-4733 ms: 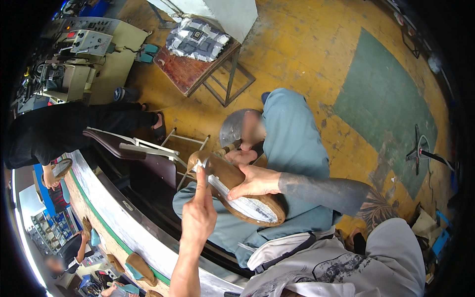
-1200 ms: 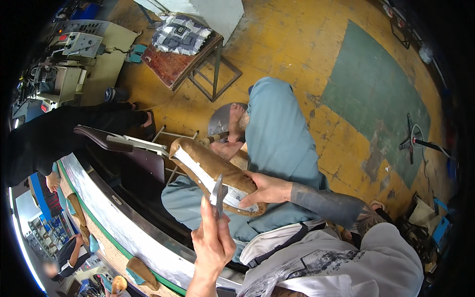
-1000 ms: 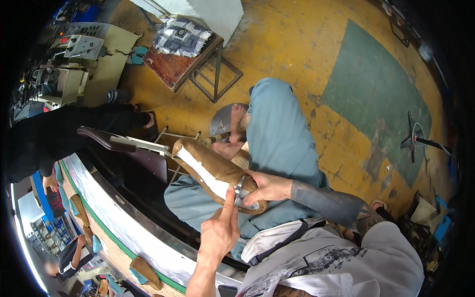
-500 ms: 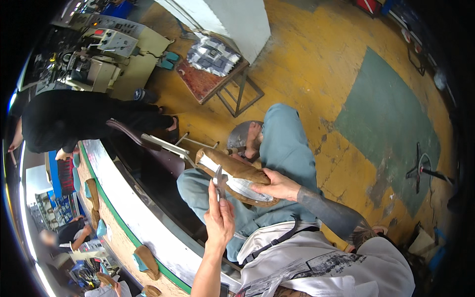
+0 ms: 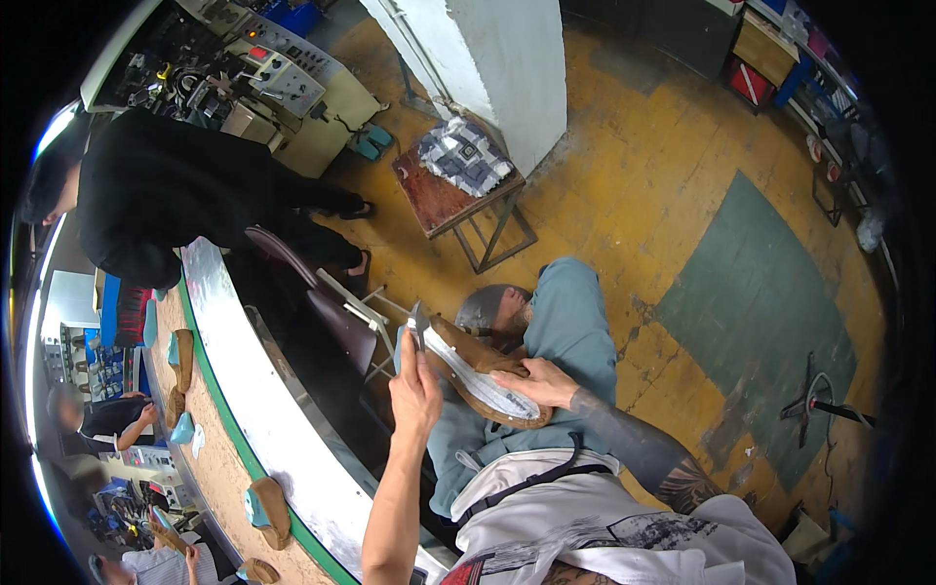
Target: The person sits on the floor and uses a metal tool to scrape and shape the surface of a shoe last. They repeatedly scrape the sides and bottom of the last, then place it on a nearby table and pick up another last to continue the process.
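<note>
A brown suede-like shoe [image 5: 468, 357] lies tilted over my lap, its white underside partly facing up. My right hand [image 5: 542, 383] is closed around one end of the shoe, thumb on the white underside. My left hand [image 5: 416, 392] is closed on a grey metal hand tool [image 5: 420, 324] held upright. Its head is at the shoe's far end; whether it touches the shoe I cannot tell. The fingers hide most of the tool's handle, so its exact kind does not show.
To my left runs a conveyor [image 5: 234, 390] carrying several brown shoes [image 5: 277, 512]. A person in black [image 5: 185, 185] stands at its far end, by a chair [image 5: 336, 327]. Ahead is a red-topped stool [image 5: 439, 200] with a checked cloth [image 5: 468, 156]. Other people [image 5: 122, 419] work beyond the conveyor.
My left hand and the tool have moved up toward the shoe's far end. The shoe has turned to show more white underside. My view has shifted, and the person in black has moved.
</note>
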### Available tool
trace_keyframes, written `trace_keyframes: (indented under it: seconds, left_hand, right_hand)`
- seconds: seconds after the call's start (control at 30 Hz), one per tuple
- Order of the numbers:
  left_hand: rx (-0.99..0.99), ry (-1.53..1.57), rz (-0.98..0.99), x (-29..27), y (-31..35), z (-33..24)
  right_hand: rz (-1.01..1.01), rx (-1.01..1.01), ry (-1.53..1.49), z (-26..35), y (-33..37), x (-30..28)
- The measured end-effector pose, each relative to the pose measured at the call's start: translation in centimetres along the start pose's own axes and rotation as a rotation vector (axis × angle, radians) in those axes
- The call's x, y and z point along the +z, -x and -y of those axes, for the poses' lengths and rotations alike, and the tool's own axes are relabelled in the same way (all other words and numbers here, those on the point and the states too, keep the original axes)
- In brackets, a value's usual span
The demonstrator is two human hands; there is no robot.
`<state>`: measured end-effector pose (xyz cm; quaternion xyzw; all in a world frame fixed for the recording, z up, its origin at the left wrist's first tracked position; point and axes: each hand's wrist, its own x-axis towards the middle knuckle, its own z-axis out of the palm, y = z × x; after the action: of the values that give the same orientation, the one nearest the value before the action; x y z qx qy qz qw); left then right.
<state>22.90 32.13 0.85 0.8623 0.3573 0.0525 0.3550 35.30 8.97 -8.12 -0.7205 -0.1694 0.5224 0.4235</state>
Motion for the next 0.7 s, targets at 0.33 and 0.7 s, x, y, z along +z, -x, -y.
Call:
trace_keyframes:
  seconds: [0.33,0.7]
  left_hand:
    - [-0.100,-0.042,-0.041,-7.4,3.9,4.8]
    - [-0.550,-0.576,-0.578,-12.9,20.2,20.5]
  right_hand:
    - [0.215,-0.024,-0.206,1.5,-4.4,-1.8]
    - [0.124,-0.132,-0.173,14.3,-7.2,4.4]
